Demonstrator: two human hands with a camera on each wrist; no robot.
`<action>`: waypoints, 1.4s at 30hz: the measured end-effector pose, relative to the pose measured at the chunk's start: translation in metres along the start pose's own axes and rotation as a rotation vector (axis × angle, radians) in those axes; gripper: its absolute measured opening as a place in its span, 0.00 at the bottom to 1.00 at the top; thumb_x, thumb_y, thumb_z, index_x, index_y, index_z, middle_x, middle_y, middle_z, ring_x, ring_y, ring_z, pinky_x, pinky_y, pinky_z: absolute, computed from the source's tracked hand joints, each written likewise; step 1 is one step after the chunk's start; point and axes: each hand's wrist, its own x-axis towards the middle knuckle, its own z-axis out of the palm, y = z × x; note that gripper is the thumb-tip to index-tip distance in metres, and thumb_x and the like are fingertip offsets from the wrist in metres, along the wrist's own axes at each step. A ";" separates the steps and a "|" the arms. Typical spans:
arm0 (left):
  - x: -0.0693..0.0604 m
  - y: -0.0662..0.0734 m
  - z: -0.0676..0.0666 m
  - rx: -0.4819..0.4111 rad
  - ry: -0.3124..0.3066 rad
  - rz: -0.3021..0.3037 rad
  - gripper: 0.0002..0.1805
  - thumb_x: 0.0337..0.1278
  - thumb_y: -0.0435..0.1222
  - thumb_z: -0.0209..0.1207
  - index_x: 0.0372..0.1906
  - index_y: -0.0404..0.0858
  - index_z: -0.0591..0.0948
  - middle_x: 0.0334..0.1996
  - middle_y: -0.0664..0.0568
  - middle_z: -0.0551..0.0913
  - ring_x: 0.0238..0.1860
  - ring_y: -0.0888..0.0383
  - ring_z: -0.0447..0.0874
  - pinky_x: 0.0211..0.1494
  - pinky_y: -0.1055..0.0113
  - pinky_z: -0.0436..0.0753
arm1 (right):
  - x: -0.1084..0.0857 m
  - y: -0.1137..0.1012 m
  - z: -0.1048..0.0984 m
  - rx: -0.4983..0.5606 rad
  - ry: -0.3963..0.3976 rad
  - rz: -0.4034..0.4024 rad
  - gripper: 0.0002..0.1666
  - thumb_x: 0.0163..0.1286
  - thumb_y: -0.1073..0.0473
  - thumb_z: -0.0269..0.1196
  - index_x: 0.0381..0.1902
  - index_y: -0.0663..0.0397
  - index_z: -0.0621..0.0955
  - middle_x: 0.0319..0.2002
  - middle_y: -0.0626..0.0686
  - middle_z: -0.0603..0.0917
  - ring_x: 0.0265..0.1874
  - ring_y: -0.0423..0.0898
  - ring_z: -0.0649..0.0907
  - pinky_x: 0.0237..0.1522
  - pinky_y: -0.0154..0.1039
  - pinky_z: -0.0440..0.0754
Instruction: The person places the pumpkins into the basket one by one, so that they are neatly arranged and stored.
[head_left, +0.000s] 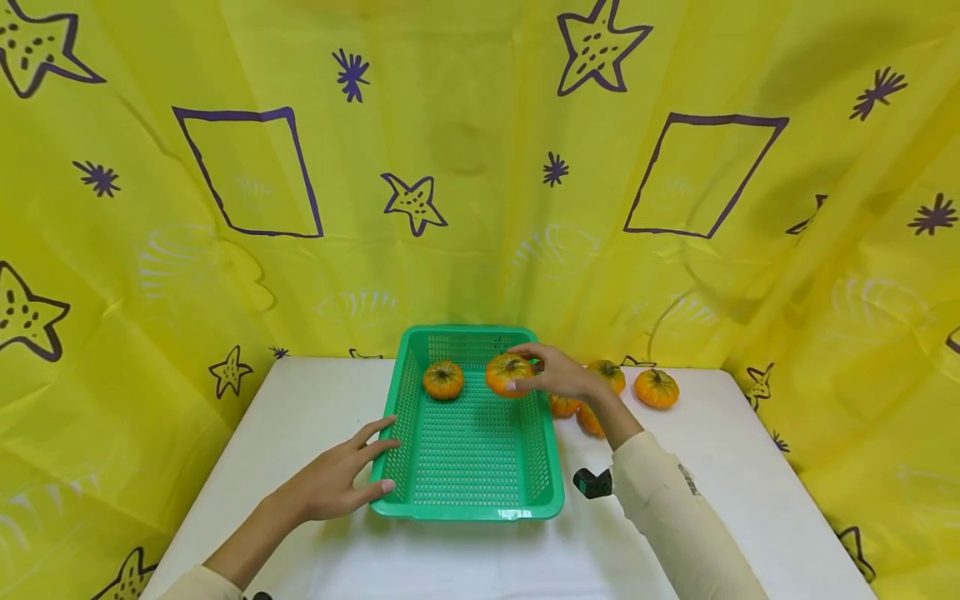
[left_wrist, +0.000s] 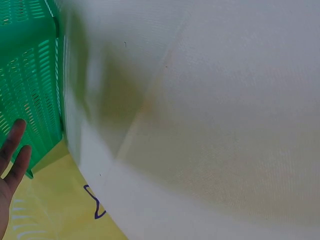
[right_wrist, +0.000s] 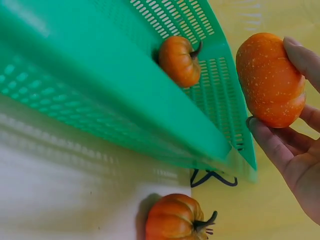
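A green plastic basket (head_left: 468,512) with slotted walls stands on the white table. One small orange pumpkin (head_left: 443,380) lies inside it, toward the back left. My right hand (head_left: 558,372) grips a second pumpkin (head_left: 507,375) between thumb and fingers, held above the basket's back right part. In the right wrist view the speckled underside of this held pumpkin (right_wrist: 270,80) shows, apart from the basket. With fingers spread and fairly straight, my left hand (head_left: 337,477) is at the basket's left rim; its fingertips appear to touch the rim.
Right of the basket several pumpkins sit on the table, partly behind my right arm; another pumpkin (head_left: 657,388) lies farther right. A yellow patterned curtain (head_left: 480,250) hangs behind and beside the white table (head_left: 322,400). A small black device (head_left: 592,483) shows at the right wrist.
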 end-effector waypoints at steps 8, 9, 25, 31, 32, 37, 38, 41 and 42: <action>0.000 0.000 0.000 -0.006 -0.012 -0.002 0.31 0.68 0.54 0.58 0.70 0.45 0.72 0.79 0.50 0.57 0.64 0.43 0.78 0.56 0.45 0.82 | 0.015 0.000 0.010 0.011 -0.036 0.055 0.40 0.68 0.51 0.68 0.74 0.56 0.68 0.70 0.63 0.69 0.65 0.61 0.73 0.64 0.56 0.75; 0.000 0.000 0.000 -0.006 -0.011 0.000 0.31 0.68 0.53 0.58 0.70 0.45 0.72 0.79 0.50 0.57 0.64 0.43 0.79 0.56 0.45 0.82 | 0.016 0.000 0.011 0.012 -0.036 0.060 0.40 0.68 0.51 0.68 0.74 0.56 0.68 0.70 0.63 0.69 0.65 0.61 0.74 0.63 0.56 0.75; 0.001 0.000 -0.001 -0.001 -0.014 -0.011 0.32 0.69 0.57 0.56 0.70 0.46 0.72 0.79 0.52 0.56 0.64 0.43 0.79 0.56 0.45 0.82 | 0.031 -0.001 0.022 0.043 -0.046 0.109 0.40 0.67 0.49 0.69 0.73 0.54 0.69 0.70 0.63 0.69 0.65 0.63 0.73 0.60 0.56 0.78; 0.001 0.000 0.000 -0.003 -0.015 -0.007 0.33 0.69 0.59 0.54 0.70 0.46 0.72 0.79 0.51 0.56 0.64 0.43 0.79 0.56 0.45 0.82 | 0.038 -0.001 0.030 0.035 -0.039 0.107 0.42 0.67 0.50 0.69 0.74 0.55 0.67 0.72 0.62 0.68 0.68 0.62 0.70 0.63 0.57 0.75; 0.001 0.000 0.001 -0.004 -0.014 -0.008 0.33 0.69 0.59 0.54 0.70 0.46 0.72 0.79 0.52 0.56 0.64 0.43 0.79 0.56 0.45 0.82 | 0.039 0.000 0.031 0.038 -0.038 0.106 0.42 0.67 0.50 0.69 0.74 0.55 0.67 0.72 0.62 0.68 0.68 0.62 0.70 0.63 0.57 0.75; 0.000 0.000 0.000 -0.002 -0.011 -0.003 0.32 0.69 0.58 0.54 0.70 0.46 0.72 0.79 0.52 0.56 0.63 0.44 0.79 0.55 0.46 0.83 | 0.044 0.003 0.038 0.058 -0.034 0.119 0.41 0.66 0.50 0.70 0.72 0.56 0.70 0.69 0.63 0.71 0.67 0.62 0.72 0.63 0.56 0.75; 0.000 0.000 0.000 0.000 -0.010 -0.002 0.32 0.69 0.59 0.54 0.70 0.46 0.72 0.79 0.52 0.56 0.63 0.44 0.80 0.54 0.46 0.83 | 0.045 0.004 0.040 0.060 -0.031 0.122 0.40 0.66 0.50 0.70 0.71 0.56 0.70 0.68 0.63 0.71 0.66 0.62 0.72 0.63 0.56 0.76; 0.000 0.000 -0.001 0.002 -0.008 0.004 0.32 0.69 0.59 0.54 0.70 0.46 0.72 0.79 0.51 0.57 0.62 0.45 0.80 0.54 0.47 0.83 | 0.047 0.002 0.044 0.057 -0.022 0.130 0.39 0.65 0.50 0.70 0.70 0.57 0.71 0.65 0.64 0.73 0.64 0.61 0.74 0.60 0.55 0.77; 0.000 0.000 -0.001 0.002 -0.006 0.005 0.32 0.69 0.58 0.54 0.70 0.46 0.72 0.79 0.51 0.57 0.62 0.45 0.80 0.54 0.47 0.83 | 0.047 0.002 0.046 0.052 -0.023 0.133 0.39 0.65 0.50 0.70 0.70 0.57 0.72 0.65 0.64 0.73 0.63 0.61 0.74 0.60 0.54 0.78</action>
